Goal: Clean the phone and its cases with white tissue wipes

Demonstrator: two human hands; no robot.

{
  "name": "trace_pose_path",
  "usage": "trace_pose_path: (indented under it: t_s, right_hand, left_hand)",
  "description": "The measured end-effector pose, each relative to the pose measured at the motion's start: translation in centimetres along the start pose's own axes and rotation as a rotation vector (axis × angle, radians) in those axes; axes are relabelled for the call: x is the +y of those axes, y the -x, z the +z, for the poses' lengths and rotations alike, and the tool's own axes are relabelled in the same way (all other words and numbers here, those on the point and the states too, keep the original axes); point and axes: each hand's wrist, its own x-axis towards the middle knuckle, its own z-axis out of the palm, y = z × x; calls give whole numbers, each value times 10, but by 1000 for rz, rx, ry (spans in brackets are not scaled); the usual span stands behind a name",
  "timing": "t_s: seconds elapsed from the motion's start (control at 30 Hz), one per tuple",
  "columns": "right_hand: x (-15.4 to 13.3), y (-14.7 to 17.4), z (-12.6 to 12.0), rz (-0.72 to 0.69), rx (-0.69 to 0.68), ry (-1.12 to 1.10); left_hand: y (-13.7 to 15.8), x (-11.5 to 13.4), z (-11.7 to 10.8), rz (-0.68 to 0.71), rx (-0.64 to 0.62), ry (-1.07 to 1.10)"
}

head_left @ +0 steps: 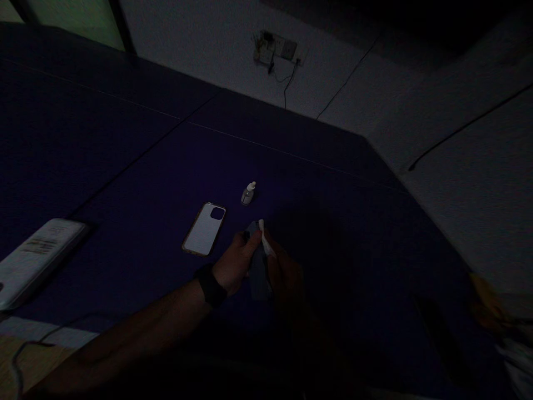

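Note:
In dim light, my left hand [234, 263], a black band [211, 285] on its wrist, is closed on a grey smartphone [259, 280]. Its thumb lies over the phone's upper part. My right hand [288, 273], in deep shadow, pinches a white wad [265, 243] like tissue or cloth against the phone's upper right edge. Left of the hands, a phone case [204, 230] with a camera cutout lies flat. Just beyond them stands a small dropper bottle [247, 194] with a white cap.
A white box-shaped device [39, 255] sits at the left of the dark blue surface [145, 183], near a cable [19, 355]. Sockets with plugs [278, 49] are on the back wall. A dark flat object [441, 333] and a yellowish item [489, 303] lie at the right.

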Motion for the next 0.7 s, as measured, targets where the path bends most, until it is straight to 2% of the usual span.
trace_pose_path:
  t_s: [0.07,0.13,0.2,0.27,0.37,0.5,0.6,0.7]
  right_hand:
    - [0,-4,-2,224,-7,-107]
    - [-1,-9,-7,405,39,-207]
    - [-3,-15,-15,504,94,-256]
    - [-6,-21,-24,533,122,-256]
    - [-12,-24,-39,535,96,-229]
    - [-11,-21,-52,412,-95,-106]
    - [6,-19,-51,276,-187,-24]
    - [32,-20,-46,139,-227,54]
  left_hand:
    - [0,9,0,-118,-19,76]
    - [0,17,1,-128,-45,171]
    - [0,23,2,-133,-55,304]
    - [-1,24,3,-193,-64,409]
    - [-1,21,3,-306,-99,485]
    - [-1,15,3,-229,-143,627]
    - [-3,10,5,-207,-234,727]
    - [-7,3,8,-221,-306,725]
